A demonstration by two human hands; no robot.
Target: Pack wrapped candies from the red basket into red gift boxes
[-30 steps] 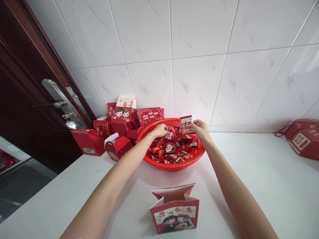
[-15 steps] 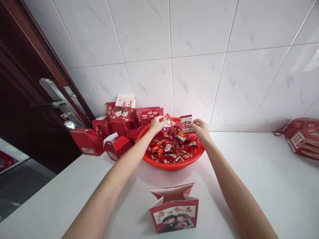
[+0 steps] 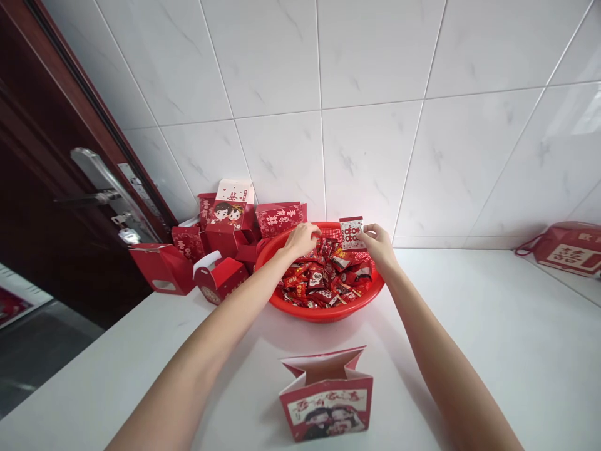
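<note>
A red plastic basket (image 3: 323,313) holds a heap of wrapped candies (image 3: 323,279). My left hand (image 3: 302,240) is over its back left part, fingers curled down; whatever they hold is hidden. At the basket's back right my right hand (image 3: 378,244) pinches a small red-and-white packet (image 3: 351,233) with red double-happiness characters, held upright above the candies. Nearer to me stands a red paper gift box (image 3: 328,407), its top open and a cartoon couple on its front. Neither hand touches this box.
Several red gift boxes (image 3: 220,275) stand in a cluster left of the basket, by the tiled wall (image 3: 277,156). A dark door (image 3: 51,188) with a metal handle is at the left. A red bag (image 3: 570,247) lies at the far right of the white tabletop (image 3: 469,313).
My left hand has lowered and moved slightly right, fingers now curled downward. The colourful packet it held up is no longer visible in it. My right hand keeps its packet nearly still.
</note>
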